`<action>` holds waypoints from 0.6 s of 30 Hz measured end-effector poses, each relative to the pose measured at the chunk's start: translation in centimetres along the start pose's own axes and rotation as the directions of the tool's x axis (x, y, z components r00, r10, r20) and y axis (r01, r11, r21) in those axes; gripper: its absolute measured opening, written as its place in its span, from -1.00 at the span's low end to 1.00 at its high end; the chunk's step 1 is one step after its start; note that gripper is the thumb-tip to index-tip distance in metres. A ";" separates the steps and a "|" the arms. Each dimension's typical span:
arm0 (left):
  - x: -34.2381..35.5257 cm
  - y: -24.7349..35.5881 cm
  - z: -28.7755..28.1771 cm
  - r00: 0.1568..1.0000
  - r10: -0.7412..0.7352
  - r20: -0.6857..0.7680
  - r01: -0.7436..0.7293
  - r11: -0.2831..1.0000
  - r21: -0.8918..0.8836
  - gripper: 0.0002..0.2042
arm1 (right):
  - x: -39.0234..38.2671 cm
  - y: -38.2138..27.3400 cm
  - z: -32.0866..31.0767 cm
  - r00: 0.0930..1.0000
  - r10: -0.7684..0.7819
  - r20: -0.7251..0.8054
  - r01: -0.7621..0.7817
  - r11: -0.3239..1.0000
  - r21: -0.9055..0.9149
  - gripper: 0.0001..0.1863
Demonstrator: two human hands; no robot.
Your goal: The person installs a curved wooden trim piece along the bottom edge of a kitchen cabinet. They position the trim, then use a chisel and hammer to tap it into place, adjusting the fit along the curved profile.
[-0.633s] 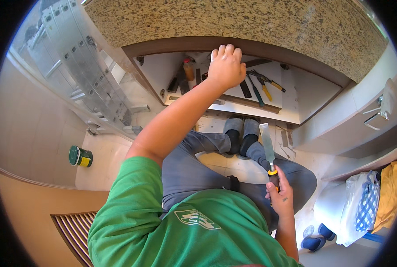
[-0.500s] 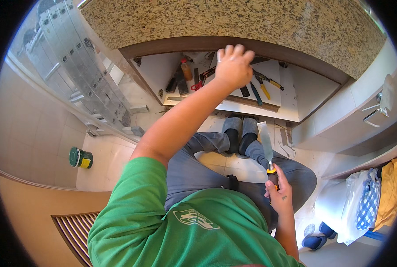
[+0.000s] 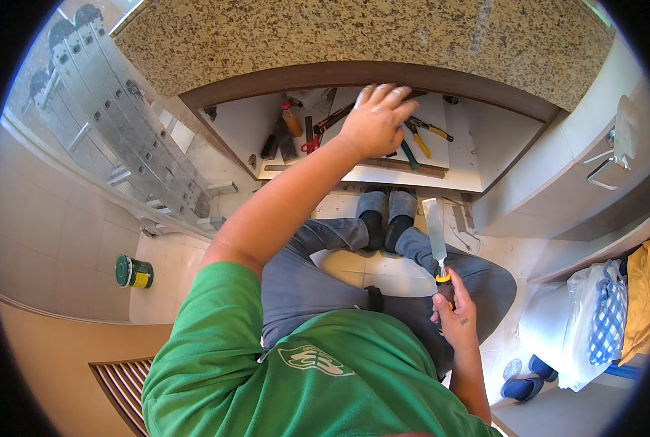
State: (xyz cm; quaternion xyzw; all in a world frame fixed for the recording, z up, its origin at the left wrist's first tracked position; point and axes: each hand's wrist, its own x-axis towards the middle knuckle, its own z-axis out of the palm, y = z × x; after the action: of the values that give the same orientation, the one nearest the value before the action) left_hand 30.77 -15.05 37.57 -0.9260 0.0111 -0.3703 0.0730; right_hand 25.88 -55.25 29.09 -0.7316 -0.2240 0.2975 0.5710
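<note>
Got a chisel (image 3: 437, 240) pointing blade-up, right of frame centre.
Gripping it in the right hand (image 3: 454, 317); got the left hand (image 3: 374, 124) loosely spread by the dark cabinet rail (image 3: 296, 76), upper middle.

Bright metal, speckled stone, matt cloth

The chisel (image 3: 440, 256) has a smooth, shiny metal blade (image 3: 435, 227) and a handle (image 3: 445, 290) that looks like plastic. On the far side, the countertop (image 3: 361, 36) looks like speckled stone, above a brown edge strip (image 3: 303, 76) resembling matt wood. At left, the ladder (image 3: 115, 113) looks metal, the bucket (image 3: 130, 271) plastic. Nearest is a matt cloth shirt (image 3: 252, 386); at right, a glossy clear plastic bag (image 3: 579, 349).
</note>
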 end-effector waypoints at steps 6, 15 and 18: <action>0.5 0.8 0.6 0.953 -0.028 0.302 0.091 0.976 -0.198 -0.70 | -0.1 0.0 0.1 1.000 -0.002 -0.009 0.003 0.996 0.085 -0.40; 5.7 5.7 2.3 0.798 -0.523 0.300 0.570 0.817 -0.092 -0.56 | -0.5 0.3 0.1 0.999 0.028 -0.020 -0.026 0.995 0.094 -0.42; 7.5 7.1 3.0 0.787 -0.433 0.440 0.549 0.817 -0.179 -0.51 | -0.7 0.3 0.0 0.999 0.023 -0.023 -0.021 0.996 0.091 -0.42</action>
State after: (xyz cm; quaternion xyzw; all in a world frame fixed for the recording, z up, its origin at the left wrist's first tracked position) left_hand 38.52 -22.28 39.49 -0.9497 -0.1916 -0.1839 -0.1662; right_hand 25.32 -55.79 28.90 -0.7110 -0.1952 0.3048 0.6028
